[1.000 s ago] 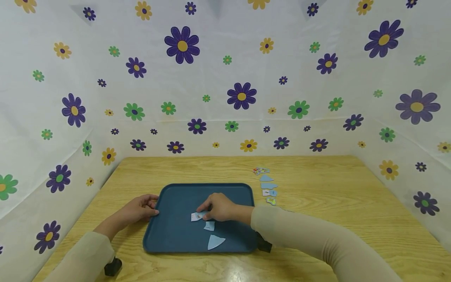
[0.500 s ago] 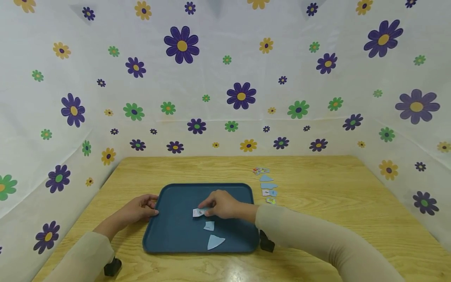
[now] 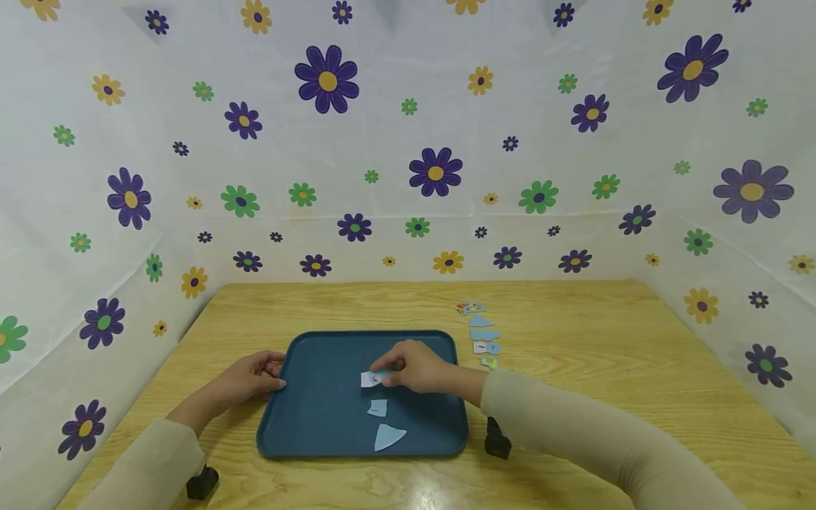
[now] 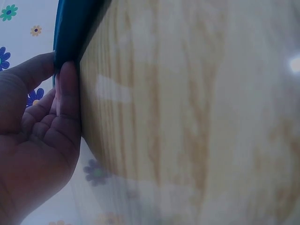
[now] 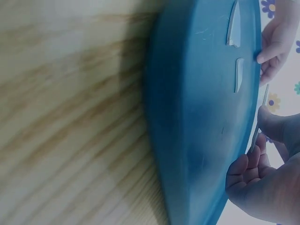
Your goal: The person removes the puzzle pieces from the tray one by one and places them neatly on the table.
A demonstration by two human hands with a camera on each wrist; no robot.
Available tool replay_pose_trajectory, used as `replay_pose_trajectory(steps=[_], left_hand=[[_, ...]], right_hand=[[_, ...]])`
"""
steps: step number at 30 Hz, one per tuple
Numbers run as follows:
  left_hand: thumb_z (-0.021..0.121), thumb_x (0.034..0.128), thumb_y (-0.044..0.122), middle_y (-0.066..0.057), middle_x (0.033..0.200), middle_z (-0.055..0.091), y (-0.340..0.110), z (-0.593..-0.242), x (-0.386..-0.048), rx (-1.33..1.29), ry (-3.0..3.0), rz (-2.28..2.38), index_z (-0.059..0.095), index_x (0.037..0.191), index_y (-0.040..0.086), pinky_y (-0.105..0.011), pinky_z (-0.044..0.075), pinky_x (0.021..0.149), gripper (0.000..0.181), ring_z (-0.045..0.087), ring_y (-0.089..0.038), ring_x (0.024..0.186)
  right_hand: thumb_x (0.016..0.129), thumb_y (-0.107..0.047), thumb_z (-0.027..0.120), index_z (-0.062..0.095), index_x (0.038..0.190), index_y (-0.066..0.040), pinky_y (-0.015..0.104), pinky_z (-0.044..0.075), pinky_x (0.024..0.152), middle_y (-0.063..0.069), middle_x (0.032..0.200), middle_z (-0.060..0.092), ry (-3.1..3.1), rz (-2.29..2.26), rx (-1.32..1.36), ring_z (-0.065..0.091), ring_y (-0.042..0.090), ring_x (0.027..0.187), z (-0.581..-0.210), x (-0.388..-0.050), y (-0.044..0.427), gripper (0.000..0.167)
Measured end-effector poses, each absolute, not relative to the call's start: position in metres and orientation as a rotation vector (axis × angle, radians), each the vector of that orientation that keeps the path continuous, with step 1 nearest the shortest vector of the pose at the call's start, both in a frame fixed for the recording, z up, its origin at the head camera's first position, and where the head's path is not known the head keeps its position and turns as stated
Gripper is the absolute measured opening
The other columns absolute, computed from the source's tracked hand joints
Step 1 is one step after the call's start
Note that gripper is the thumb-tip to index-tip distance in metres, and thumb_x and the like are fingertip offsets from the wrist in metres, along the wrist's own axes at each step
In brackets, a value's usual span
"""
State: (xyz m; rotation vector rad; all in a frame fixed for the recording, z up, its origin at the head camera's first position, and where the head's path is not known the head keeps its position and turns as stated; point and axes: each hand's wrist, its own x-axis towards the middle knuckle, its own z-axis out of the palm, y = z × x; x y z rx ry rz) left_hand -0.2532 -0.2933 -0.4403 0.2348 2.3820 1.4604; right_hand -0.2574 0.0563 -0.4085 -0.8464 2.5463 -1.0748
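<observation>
My right hand (image 3: 416, 367) pinches a puzzle piece (image 3: 372, 379), pale blue and white with a small printed figure, above the dark blue tray (image 3: 319, 425). In the right wrist view that piece (image 5: 265, 93) shows edge-on, held between thumb and fingers off the tray surface. Two light blue pieces lie on the tray: a small squarish piece (image 3: 378, 408) and, nearer the front, a triangular piece (image 3: 389, 437). At the tray's left side, my left hand (image 3: 258, 379) holds the rim, its thumb (image 4: 40, 68) against the edge and the other fingers curled below.
Beyond the tray's right edge, several more pieces form a column on the wooden table (image 3: 574, 340): a multicoloured one (image 3: 470, 308), light blue ones such as this long piece (image 3: 485, 335), and a yellow-green one (image 3: 489, 363). A flower-printed sheet (image 3: 408, 142) encloses the back and sides.
The right hand has moved right and slightly away from me, carrying the pinched piece up off the tray. The left hand stays at the tray's rim.
</observation>
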Motion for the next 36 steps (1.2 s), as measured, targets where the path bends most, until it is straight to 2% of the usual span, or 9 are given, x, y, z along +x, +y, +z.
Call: replay_pose_trajectory(steps=[3,10,17,28,36], left_hand=[[0.065,0.0923,0.007,-0.012,0.097,0.051,-0.293,-0.440,-0.253,0.229,2.381,1.461,0.035,0.141,-0.011,-0.034,0.050,0.068,0.060,0.053,-0.024,0.084],[0.066,0.0921,0.007,-0.012,0.097,0.051,-0.293,-0.440,-0.252,0.220,2.380,1.462,0.035,0.141,-0.011,-0.034,0.051,0.069,0.060,0.053,-0.024,0.084],[0.066,0.0922,0.008,-0.013,0.098,0.051,-0.292,-0.439,-0.252,0.225,2.376,1.469,0.036,0.140,-0.011,-0.035,0.051,0.070,0.060,0.054,-0.024,0.085],[0.066,0.0914,0.006,-0.012,0.097,0.050,-0.293,-0.437,-0.253,0.241,2.354,1.478,0.035,0.140,-0.012,-0.035,0.051,0.071,0.060,0.054,-0.023,0.085],[0.066,0.0913,0.007,-0.012,0.097,0.049,-0.292,-0.436,-0.253,0.227,2.358,1.469,0.035,0.140,-0.012,-0.035,0.051,0.072,0.061,0.053,-0.023,0.085]], right_hand=[[0.087,-0.008,0.073,0.076,0.108,-0.015,0.031,0.049,0.080,-0.001,0.109,0.068,2.549,-1.081,-0.850,0.060,0.015,0.099,-0.407,-0.256,0.062,0.023],[0.088,-0.007,0.072,0.075,0.111,-0.013,0.027,0.045,0.067,-0.004,0.099,0.068,2.526,-1.137,-0.834,0.051,0.013,0.075,-0.405,-0.253,0.080,0.024],[0.088,-0.006,0.071,0.074,0.112,-0.011,0.029,0.047,0.067,0.001,0.107,0.068,2.524,-1.223,-0.804,0.053,0.016,0.078,-0.402,-0.256,0.103,0.024],[0.087,-0.004,0.071,0.073,0.111,-0.005,0.029,0.037,0.059,0.003,0.096,0.065,2.525,-1.319,-0.697,0.046,0.020,0.074,-0.398,-0.254,0.140,0.024],[0.089,-0.003,0.069,0.073,0.112,-0.006,0.028,0.040,0.058,0.004,0.092,0.059,2.556,-1.303,-0.648,0.048,0.021,0.076,-0.398,-0.250,0.168,0.024]])
